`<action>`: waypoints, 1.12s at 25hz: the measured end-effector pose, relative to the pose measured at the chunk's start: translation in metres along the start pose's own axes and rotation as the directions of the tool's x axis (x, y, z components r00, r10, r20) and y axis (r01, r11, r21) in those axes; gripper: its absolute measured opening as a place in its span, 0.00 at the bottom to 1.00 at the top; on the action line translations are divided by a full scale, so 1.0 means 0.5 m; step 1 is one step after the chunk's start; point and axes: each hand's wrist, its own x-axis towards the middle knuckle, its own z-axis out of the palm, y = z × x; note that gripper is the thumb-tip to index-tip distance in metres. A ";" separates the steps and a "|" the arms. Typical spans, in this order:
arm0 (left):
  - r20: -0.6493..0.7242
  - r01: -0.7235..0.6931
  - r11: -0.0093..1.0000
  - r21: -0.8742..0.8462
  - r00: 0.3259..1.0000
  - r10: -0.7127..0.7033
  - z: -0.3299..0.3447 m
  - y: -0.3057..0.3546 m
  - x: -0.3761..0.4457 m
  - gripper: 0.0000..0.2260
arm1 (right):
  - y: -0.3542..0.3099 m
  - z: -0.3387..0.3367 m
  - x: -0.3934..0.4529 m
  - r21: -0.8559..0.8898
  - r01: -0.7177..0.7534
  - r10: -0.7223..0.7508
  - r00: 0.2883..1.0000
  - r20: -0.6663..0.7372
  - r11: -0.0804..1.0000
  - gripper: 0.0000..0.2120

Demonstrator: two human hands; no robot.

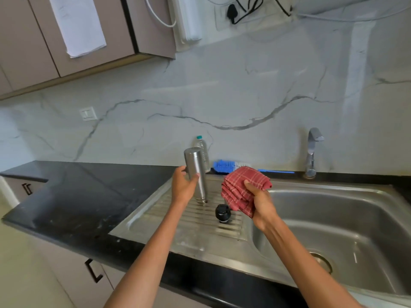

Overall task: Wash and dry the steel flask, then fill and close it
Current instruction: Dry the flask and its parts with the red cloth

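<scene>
Here, standing mouth-down on the ribbed drainboard (178, 232) of the sink (333, 218): steel flask (195, 172), long axis near vertical, closed base pointing up, tilting slightly left at the top. Left hand (183, 187) gripping its body, thumb and fingers curling round it. Right hand (259, 201) clutching a folded red checked cloth (242, 187) just right of the flask, apart from it. Black cap (222, 213) resting on the drainboard between the two hands. Plastic bottle (203, 152) standing behind, blue brush (229, 166) lying beside it. Inside of flask not showing.
</scene>
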 end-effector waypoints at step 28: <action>0.160 -0.082 0.935 -0.344 0.977 0.144 0.090 0.050 0.028 0.29 | -0.051 -0.035 -0.009 -0.040 0.143 -0.148 0.979 -0.143 0.989 0.16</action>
